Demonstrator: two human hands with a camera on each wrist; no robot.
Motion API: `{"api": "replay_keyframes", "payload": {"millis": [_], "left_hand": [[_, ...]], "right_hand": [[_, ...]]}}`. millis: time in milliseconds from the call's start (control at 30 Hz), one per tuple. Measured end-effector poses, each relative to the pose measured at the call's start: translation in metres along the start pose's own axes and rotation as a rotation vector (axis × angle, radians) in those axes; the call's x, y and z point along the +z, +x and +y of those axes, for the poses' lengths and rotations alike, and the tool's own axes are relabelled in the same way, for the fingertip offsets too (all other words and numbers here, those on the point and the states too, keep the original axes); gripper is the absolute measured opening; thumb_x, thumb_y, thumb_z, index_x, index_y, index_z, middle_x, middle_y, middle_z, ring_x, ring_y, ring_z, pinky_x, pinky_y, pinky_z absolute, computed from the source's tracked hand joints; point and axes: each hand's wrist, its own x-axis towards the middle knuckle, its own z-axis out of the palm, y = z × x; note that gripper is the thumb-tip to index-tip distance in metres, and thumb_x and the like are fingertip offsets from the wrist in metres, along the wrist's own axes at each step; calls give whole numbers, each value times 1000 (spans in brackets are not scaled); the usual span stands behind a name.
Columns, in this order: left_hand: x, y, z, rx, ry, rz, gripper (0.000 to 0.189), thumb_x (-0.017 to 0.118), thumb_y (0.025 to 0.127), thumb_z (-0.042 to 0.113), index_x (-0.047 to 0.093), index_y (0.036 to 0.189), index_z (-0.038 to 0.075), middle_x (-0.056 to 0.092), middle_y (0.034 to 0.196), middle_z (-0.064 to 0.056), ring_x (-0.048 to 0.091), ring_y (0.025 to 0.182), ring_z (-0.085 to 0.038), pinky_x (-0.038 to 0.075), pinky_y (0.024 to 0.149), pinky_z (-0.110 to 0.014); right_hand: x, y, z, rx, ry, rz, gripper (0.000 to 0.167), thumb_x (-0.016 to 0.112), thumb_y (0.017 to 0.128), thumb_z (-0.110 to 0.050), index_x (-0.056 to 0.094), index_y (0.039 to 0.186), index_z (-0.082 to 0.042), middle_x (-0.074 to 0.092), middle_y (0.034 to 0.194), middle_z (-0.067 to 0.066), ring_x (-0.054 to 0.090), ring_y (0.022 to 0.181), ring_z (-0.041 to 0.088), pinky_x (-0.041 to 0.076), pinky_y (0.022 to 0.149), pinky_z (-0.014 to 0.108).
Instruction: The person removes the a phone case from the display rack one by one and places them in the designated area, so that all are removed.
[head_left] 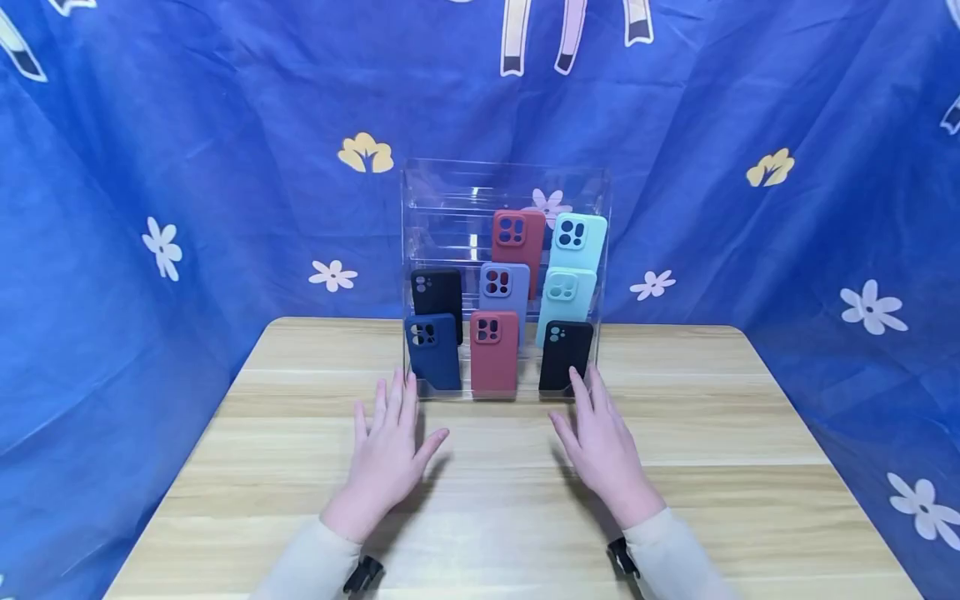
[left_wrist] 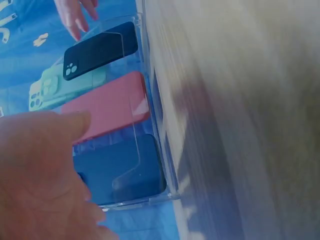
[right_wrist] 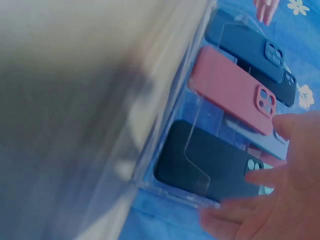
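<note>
A clear tiered display rack (head_left: 442,175) stands at the back of the table with several phone cases in it. On its lowest tier are a dark blue phone case (head_left: 437,358) at left, a red phone case (head_left: 494,362) in the middle and a black phone case (head_left: 564,358) at right. My left hand (head_left: 386,458), fingers spread, is at the rack's front left corner, nearest the dark blue case. Opposite it, my right hand (head_left: 603,450) reaches to the front right corner, its fingertips overlapping the black case. Neither hand holds anything.
Higher tiers carry another black case (head_left: 437,292), a lavender case (head_left: 510,296), a second red case (head_left: 525,242) and two mint cases (head_left: 577,242). The rack is on a wooden table (head_left: 495,500), with a blue patterned cloth (head_left: 262,167) hanging behind and beside it.
</note>
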Motion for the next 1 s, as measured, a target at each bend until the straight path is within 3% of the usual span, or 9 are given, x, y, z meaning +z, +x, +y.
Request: {"api": "replay_keyframes", "payload": {"millis": [100, 167, 267, 367, 467, 600, 767, 1000], "left_hand": [[-1, 7, -6, -32, -8, 0, 92, 49, 105, 57, 6, 165, 3, -3, 173, -18, 1, 159, -48, -7, 123, -75], [-1, 14, -10, -45, -20, 24, 90, 52, 105, 51, 7, 165, 1, 1, 172, -22, 6, 157, -50, -3, 123, -76], [-4, 25, -16, -32, -73, 111, 84, 60, 104, 39, 16, 163, -2, 17, 169, -28, 22, 153, -53, 11, 123, -75], [-8, 36, -22, -2, -164, 205, 74, 67, 101, 25, 29, 159, -2, 36, 160, -30, 41, 144, -52, 30, 121, -68], [-12, 45, -28, -11, -250, 251, 67, 71, 99, 17, 40, 155, -1, 50, 151, -28, 55, 133, -48, 47, 113, -61], [-13, 56, -34, -67, -325, 226, 61, 71, 98, 18, 46, 152, 2, 57, 144, -23, 65, 120, -43, 57, 100, -57], [-7, 63, -40, -98, -369, 193, 53, 71, 98, 17, 53, 146, 2, 63, 140, -20, 71, 111, -39, 62, 94, -50], [2, 65, -48, -109, -462, 186, 45, 72, 98, 16, 60, 139, 1, 67, 135, -19, 75, 103, -34, 63, 91, -45]], "right_hand": [[-7, 9, 2, -45, -11, 48, 68, 61, 104, -43, 38, 160, -12, 39, 162, 19, 58, 132, 43, 57, 97, 60], [-12, 15, 4, -82, -17, 77, 64, 62, 103, -41, 43, 157, -13, 48, 155, 16, 67, 114, 36, 62, 84, 52], [-20, 27, 7, -134, -3, 133, 57, 64, 103, -38, 50, 152, -13, 55, 148, 12, 68, 92, 24, 60, 69, 39], [-29, 40, 12, -162, 28, 190, 53, 66, 102, -35, 55, 149, -13, 59, 144, 9, 68, 86, 19, 55, 61, 31], [-37, 54, 17, -172, 53, 248, 49, 69, 100, -30, 58, 145, -13, 61, 141, 9, 71, 86, 19, 54, 57, 31], [-47, 73, 23, -188, 92, 314, 44, 72, 99, -23, 63, 140, -11, 62, 138, 9, 72, 83, 20, 54, 57, 34], [-52, 87, 29, -202, 112, 347, 40, 75, 97, -18, 67, 136, -11, 65, 134, 7, 72, 82, 18, 56, 61, 35], [-48, 91, 35, -220, 122, 335, 37, 77, 95, -14, 71, 131, -11, 67, 129, 6, 71, 80, 17, 56, 61, 31]]}}
